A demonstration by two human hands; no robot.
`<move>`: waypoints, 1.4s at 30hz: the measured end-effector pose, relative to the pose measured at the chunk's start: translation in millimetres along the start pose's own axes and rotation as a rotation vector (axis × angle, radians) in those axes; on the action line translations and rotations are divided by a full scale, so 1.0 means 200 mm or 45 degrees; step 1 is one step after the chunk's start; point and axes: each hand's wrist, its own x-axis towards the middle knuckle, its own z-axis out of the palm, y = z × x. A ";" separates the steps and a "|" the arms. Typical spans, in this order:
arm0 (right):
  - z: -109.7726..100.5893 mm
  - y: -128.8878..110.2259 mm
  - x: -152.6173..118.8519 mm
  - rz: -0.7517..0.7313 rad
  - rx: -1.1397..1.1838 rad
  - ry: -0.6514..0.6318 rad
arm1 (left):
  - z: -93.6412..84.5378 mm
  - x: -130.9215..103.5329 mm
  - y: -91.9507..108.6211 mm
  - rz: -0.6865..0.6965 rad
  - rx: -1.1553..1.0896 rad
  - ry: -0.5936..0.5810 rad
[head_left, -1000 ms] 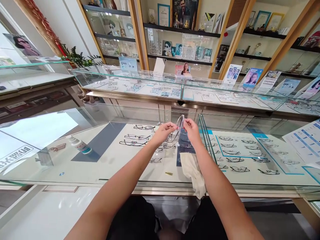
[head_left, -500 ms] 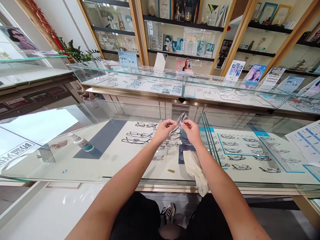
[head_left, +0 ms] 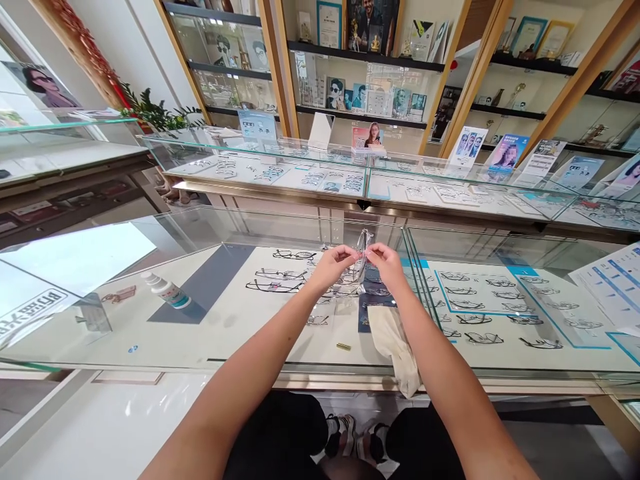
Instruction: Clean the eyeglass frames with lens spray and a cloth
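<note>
A pair of thin-framed eyeglasses (head_left: 362,247) is held up over the glass counter, turned nearly edge-on. My left hand (head_left: 334,265) pinches it from the left, and my right hand (head_left: 386,263) pinches it from the right, fingertips close together. Beneath my right forearm a cream cloth (head_left: 393,340) lies on the counter and hangs over its front edge. A small gold-coloured piece (head_left: 344,346) lies left of the cloth. Rows of glasses, such as a dark-framed pair (head_left: 276,287), show around my hands.
A white spray bottle (head_left: 167,291) stands at the left near a dark grey strip (head_left: 205,283). More glasses (head_left: 484,337) sit inside the case at the right. Behind is a second glass display case (head_left: 280,189) with upright cards on it.
The eyeglasses have turned to a more upright, edge-on angle between my hands. Both hands stay pinched on them. The view has shifted slightly, and both shoes now show below.
</note>
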 end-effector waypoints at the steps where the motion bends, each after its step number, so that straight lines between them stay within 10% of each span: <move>1: 0.00 0.00 0.00 0.002 0.004 0.000 | 0.00 0.00 0.00 0.003 0.002 -0.004; 10: -0.04 0.04 0.01 -0.099 -0.131 -0.010 | -0.02 0.01 -0.03 0.061 0.092 0.014; 21: -0.16 -0.04 0.00 -0.524 -1.204 0.343 | -0.08 -0.01 0.04 0.173 0.566 -0.001; 28: -0.10 -0.07 -0.07 -0.629 -1.021 0.530 | -0.06 0.02 -0.01 0.134 0.306 0.190; 34: 0.05 -0.03 -0.11 -0.337 -0.607 0.234 | 0.00 -0.01 -0.01 0.133 0.144 0.151; 42: 0.07 0.02 -0.08 -0.171 -0.340 0.262 | 0.09 -0.06 -0.02 0.075 0.074 0.038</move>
